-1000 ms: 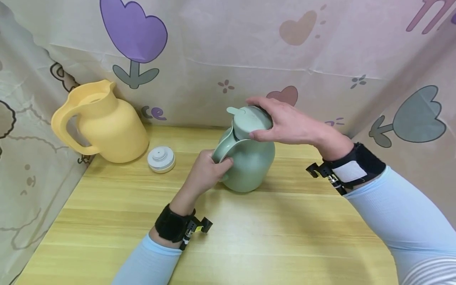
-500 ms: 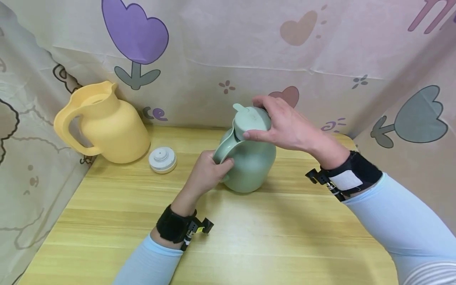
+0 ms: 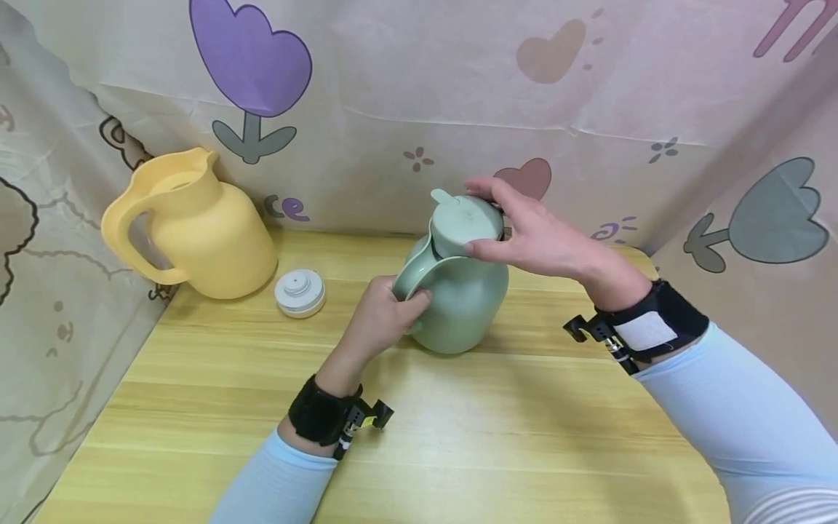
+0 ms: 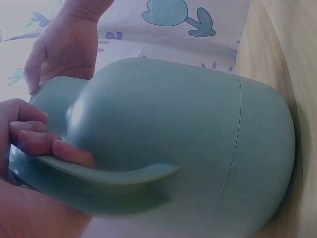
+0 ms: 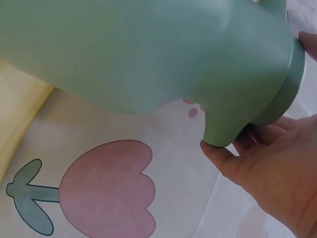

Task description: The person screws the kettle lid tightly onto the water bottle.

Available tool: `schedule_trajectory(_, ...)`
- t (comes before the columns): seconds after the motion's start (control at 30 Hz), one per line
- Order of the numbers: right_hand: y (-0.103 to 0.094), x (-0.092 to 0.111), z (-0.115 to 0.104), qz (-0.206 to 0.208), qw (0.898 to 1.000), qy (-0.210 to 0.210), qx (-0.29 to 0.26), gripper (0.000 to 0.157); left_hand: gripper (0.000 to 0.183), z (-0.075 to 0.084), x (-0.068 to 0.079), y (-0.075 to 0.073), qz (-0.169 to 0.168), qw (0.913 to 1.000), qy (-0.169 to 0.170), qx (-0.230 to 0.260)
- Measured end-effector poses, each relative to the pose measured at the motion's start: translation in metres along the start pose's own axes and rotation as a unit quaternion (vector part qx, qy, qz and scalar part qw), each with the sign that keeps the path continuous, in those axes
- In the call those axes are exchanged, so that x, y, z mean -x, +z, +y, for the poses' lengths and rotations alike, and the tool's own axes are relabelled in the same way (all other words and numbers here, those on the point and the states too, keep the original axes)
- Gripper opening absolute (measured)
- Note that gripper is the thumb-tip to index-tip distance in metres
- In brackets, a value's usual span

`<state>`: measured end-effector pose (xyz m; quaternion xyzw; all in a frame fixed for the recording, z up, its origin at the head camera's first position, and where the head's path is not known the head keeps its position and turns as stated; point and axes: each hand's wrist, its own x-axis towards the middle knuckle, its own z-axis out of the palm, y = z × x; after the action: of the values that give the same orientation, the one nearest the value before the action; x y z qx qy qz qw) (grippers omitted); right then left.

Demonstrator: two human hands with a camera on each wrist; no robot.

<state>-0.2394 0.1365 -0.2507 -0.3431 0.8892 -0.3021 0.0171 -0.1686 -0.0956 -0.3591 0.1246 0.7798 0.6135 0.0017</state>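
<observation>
A pale green jug (image 3: pixel 461 309) with a rounded body stands on the table in the head view. My left hand (image 3: pixel 380 316) grips its handle (image 3: pixel 407 276), fingers wrapped round it, as the left wrist view shows too. On the jug's mouth sits a round green lid (image 3: pixel 466 222) whose small tab points to the far left. My right hand (image 3: pixel 546 236) holds this lid from the right side, thumb on the near edge and fingers at the far edge. In the right wrist view, one fingertip of the right hand (image 5: pixel 277 173) touches the jug's spout (image 5: pixel 220 131).
A yellow jug (image 3: pixel 222 236) without a lid stands at the back left of the wooden table (image 3: pixel 458 444). Beside it lies a round white stopper (image 3: pixel 300 292). A printed curtain (image 3: pixel 366 73) hangs close behind the table and along both sides.
The lid has turned slightly clockwise, its tab swinging right. My right hand turned with it, then its thumb slid back right along the lid. The left hand keeps its grip on the handle.
</observation>
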Motion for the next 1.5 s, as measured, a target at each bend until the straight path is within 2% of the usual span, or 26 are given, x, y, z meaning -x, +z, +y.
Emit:
schedule_trajectory(0.23, 0.017, -0.001, 0.004, 0.081, 0.996, -0.013, 0.046, 0.078, 0.032, 0.0, 0.0, 0.0, 0.001, 0.9999, 0.011, -0.003)
schedule_trajectory(0.33, 0.021, 0.0, 0.005, 0.097, 0.994, -0.01, 0.051, 0.079, 0.033, -0.001, 0.001, 0.0, 0.002, 0.9999, 0.011, -0.004)
schedule_trajectory(0.5, 0.023, 0.002, 0.006, 0.091, 0.995, -0.001, 0.028, 0.082, 0.034, 0.0, 0.001, 0.001, 0.004, 1.0, 0.007, -0.006)
schedule_trajectory(0.6, 0.02, 0.005, 0.008, 0.076, 0.997, 0.005, -0.027, 0.078, 0.034, 0.001, 0.001, 0.001, 0.001, 1.0, 0.008, -0.003)
schedule_trajectory(0.7, 0.016, 0.007, 0.009, 0.062, 0.994, 0.001, -0.094, 0.073, 0.034, 0.001, 0.0, 0.002, 0.0, 1.0, 0.009, 0.002)
schedule_trajectory(0.8, 0.013, 0.008, 0.011, 0.051, 0.991, -0.003, -0.125, 0.074, 0.034, 0.001, 0.0, 0.001, 0.0, 0.9999, 0.01, 0.004)
schedule_trajectory(0.97, 0.014, 0.008, 0.007, 0.061, 0.991, 0.012, -0.122, 0.073, 0.032, 0.001, 0.0, 0.001, 0.001, 0.9999, 0.009, 0.005)
schedule_trajectory(1.27, 0.018, 0.013, -0.024, 0.107, 0.991, 0.023, -0.083, 0.073, 0.03, 0.001, 0.001, 0.0, 0.005, 0.9999, 0.009, -0.003)
schedule_trajectory(1.4, 0.019, 0.012, -0.023, 0.11, 0.991, 0.017, -0.075, 0.075, 0.03, 0.001, 0.001, 0.0, 0.003, 1.0, 0.006, -0.001)
schedule_trajectory(1.5, 0.019, 0.011, -0.014, 0.097, 0.992, 0.012, -0.084, 0.077, 0.03, 0.001, 0.001, 0.001, 0.003, 1.0, 0.003, 0.002)
